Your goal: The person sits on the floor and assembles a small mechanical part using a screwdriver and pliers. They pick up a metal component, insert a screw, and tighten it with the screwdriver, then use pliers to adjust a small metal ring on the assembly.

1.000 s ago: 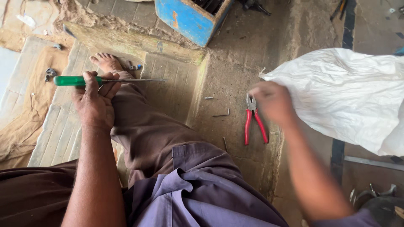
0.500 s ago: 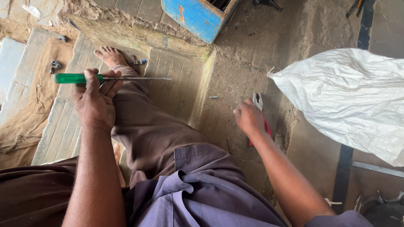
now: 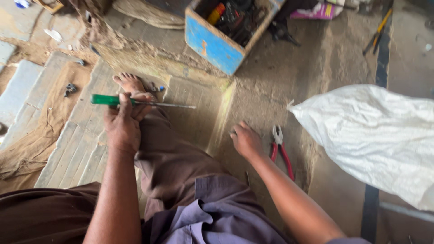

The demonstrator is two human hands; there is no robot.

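My left hand (image 3: 122, 122) grips a green-handled screwdriver (image 3: 106, 100) held level, its long metal shaft pointing right over my outstretched leg in brown trousers (image 3: 172, 158). My bare foot (image 3: 129, 82) shows just beyond that hand. My right hand (image 3: 245, 140) rests low on the dusty ground with its fingers curled; I cannot see anything in it. Red-handled pliers (image 3: 281, 151) lie on the ground just right of that hand, not touching it.
A blue wooden toolbox (image 3: 217, 45) filled with tools stands ahead. A large white sack (image 3: 375, 131) lies at the right. Burlap and grey paving blocks (image 3: 31, 135) spread at the left, with a small metal part (image 3: 70, 89) on them. More tools (image 3: 377, 34) lie far right.
My right hand has moved left off the pliers and down to the ground beside them. The left hand keeps the screwdriver. The view has tilted up, showing the toolbox's inside.
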